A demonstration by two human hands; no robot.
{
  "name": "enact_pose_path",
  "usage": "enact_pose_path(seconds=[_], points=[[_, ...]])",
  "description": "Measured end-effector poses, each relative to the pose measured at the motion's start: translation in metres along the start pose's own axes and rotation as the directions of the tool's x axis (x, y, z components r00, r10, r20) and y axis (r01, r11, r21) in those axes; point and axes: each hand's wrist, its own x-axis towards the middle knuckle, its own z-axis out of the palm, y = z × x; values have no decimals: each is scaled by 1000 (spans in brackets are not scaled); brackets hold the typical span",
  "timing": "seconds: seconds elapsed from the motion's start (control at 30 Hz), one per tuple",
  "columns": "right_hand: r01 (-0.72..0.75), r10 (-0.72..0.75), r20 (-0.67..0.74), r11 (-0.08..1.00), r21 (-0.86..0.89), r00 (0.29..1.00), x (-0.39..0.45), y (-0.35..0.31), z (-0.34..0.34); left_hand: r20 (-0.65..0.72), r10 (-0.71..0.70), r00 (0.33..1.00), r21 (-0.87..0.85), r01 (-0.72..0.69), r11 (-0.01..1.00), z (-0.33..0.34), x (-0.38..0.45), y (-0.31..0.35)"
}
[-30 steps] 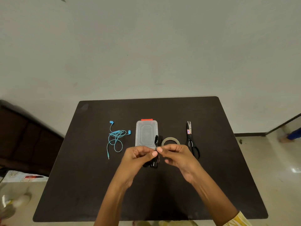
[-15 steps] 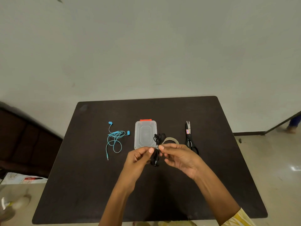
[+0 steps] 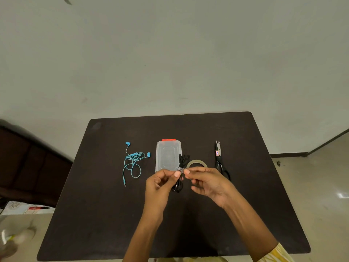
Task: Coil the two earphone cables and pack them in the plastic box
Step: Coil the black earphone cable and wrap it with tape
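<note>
Both hands [image 3: 160,184] [image 3: 205,183] pinch black coil [image 3: 181,161] mid-wrap, long axis upright; box [image 3: 168,156] just behind, L hand nearer.

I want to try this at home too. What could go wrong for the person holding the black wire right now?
The black earphone bundle is pinched only at its middle by the left hand and right hand, so its loops might spring loose. The plastic box looks closed, so it must be opened, likely with a bundle in hand. The blue earphones lie uncoiled and could knot when lifted.
</note>
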Motion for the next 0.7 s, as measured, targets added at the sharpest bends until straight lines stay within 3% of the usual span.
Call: enact_pose_path(seconds=[0.17,0.3,0.47,0.57,0.7], points=[[-66,46,203,993,96,978,2,-1,-3,122,-56,991,-130,72,989,-2,-2,1],[40,-48,126,997,72,991,4,7,-3,177,-124,976,-84,141,986,-4,1,3],[151,-151,-4,988,-13,989,3,14,1,173,-97,980,55,88,995,-6,4,1],[117,-117,27,993,2,993,1,11,2,186,-88,979,24,85,996,-4,3,2],[-14,-12,138,983,185,990,1,6,2,263,-96,960,-120,131,984,-3,2,5]])
